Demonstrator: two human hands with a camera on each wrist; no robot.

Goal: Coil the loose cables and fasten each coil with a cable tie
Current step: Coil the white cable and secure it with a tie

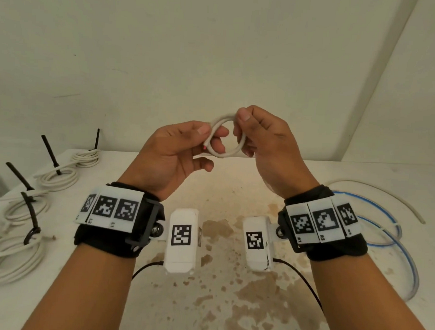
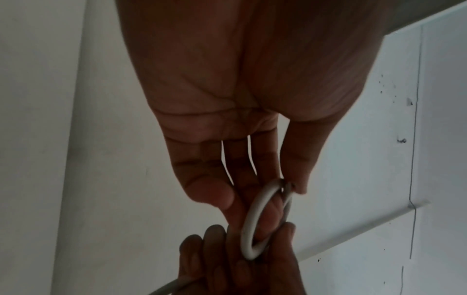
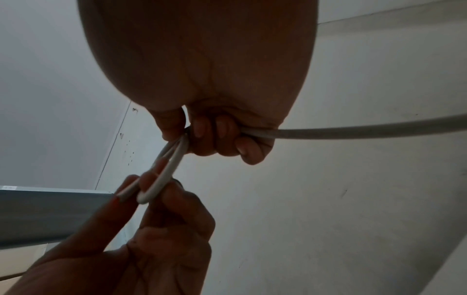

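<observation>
Two hands point(image 1: 220, 140), smooth round white cable loop point(image 1: 225, 154)

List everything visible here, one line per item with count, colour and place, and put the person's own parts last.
white cable: one, white, held above the table between both hands, first loop formed
tied coils: at least four, white with black cable ties, table's left side
loose cables: a few, white and blue, table's right side
table: one, pale with brown stains, below the hands
wrist rigs: two, black bands with white marker tags
left hand: pinches the loop's left side
right hand: pinches the loop's right side
</observation>
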